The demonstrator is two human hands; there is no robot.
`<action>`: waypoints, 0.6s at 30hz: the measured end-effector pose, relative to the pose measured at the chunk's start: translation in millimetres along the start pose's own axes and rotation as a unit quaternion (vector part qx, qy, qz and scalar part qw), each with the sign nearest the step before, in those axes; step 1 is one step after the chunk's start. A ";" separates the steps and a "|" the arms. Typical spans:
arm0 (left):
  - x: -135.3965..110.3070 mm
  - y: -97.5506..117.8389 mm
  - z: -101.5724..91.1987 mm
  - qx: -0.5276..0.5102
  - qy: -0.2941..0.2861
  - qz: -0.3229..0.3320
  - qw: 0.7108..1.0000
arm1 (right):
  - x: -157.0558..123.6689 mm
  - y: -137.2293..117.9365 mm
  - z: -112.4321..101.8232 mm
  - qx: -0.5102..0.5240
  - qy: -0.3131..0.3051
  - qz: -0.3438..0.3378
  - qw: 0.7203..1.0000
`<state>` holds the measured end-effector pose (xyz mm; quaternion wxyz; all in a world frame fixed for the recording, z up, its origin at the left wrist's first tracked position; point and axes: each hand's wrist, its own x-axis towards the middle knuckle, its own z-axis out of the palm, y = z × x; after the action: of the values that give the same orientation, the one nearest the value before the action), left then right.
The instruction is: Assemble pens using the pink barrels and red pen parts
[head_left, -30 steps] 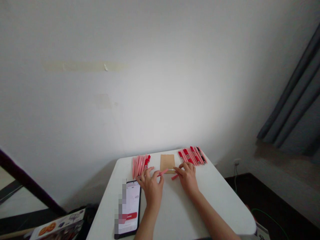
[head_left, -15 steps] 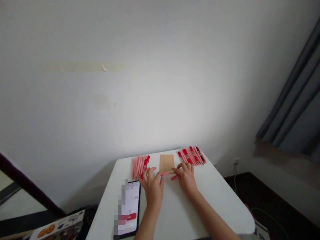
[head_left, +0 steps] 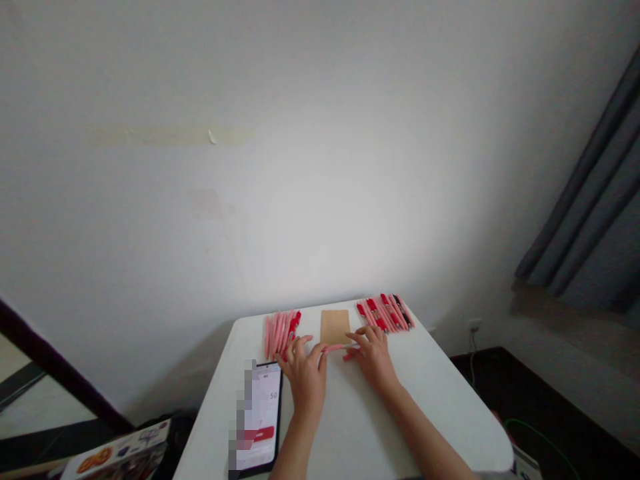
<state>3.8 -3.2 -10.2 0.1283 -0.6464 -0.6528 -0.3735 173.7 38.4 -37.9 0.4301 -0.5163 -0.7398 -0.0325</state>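
Observation:
Over the table's middle, my left hand (head_left: 306, 377) pinches a pink pen barrel (head_left: 333, 348) between thumb and index finger, its other fingers spread. The barrel lies nearly level and points right. A thin pale part runs from its right end to the fingertips of my right hand (head_left: 374, 353), which are closed on that end. A short pink piece (head_left: 349, 357), perhaps a cap, sticks out below the right fingers; its far end is hidden by the hand. Just behind the barrel lies a tan cardboard rectangle (head_left: 335, 325).
Several pink and red pens (head_left: 279, 331) lie in a row at the back left. Another row of pink, red and black pens (head_left: 386, 313) is at the back right. A phone (head_left: 263, 410) lies left of my left forearm. The white table (head_left: 450, 427) meets the wall.
The fingers of my right hand have shifted slightly around the pale part. My left hand keeps its pinch on the barrel. The whole view has moved a little.

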 end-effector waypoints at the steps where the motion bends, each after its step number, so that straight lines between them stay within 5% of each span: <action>1: 0.2 -0.5 0.0 -0.001 -0.001 -0.003 1.000 | -0.6 2.2 0.6 -0.002 0.002 0.007 1.000; 18: 2.1 5.5 -4.2 -0.052 -0.040 -0.003 0.998 | 0.9 0.0 -5.7 0.053 -0.020 -0.002 0.998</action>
<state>7.3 -5.0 -4.2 0.0672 -0.6649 -0.6391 -0.3807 177.0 36.3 -33.8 0.4417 -0.4917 -0.7502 0.0165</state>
